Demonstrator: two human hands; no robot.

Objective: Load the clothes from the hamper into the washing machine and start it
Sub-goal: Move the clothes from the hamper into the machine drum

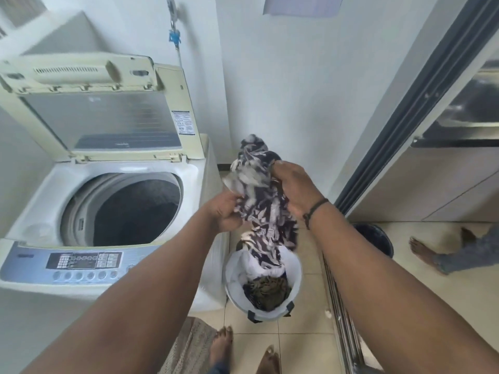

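My right hand's fingers (278, 168) are curled shut over the upper part of a dark navy and white patterned cloth garment (266, 203), and the right hand (295, 190) carries most of its weight. My left hand (225, 210) pinches the same garment lower down on its left edge, fingers closed on a fold. Between the two grips the cloth is bunched into a loose rope, and its tail trails down into the round white plastic hamper (295, 268) on the tiled floor, where it touches the other clothes. A dark green and black patterned piece (268, 291) lies deeper in the hamper.

To the left stands the cream top-loading washing machine (108, 211), its lid (105, 114) propped upright and its dark drum (135, 211) open. I cannot tell whether anything is in the drum. The control panel (83, 261) runs along the near edge.

I judge the step in hand to be lifting this garment clear and carrying it across. To do it well I would raise both hands until the tail leaves the hamper rim, so it does not drag another piece out, then swing left over the machine's right wall and let go only once the bundle hangs over the drum's middle, so that no cloth drapes on the rim.
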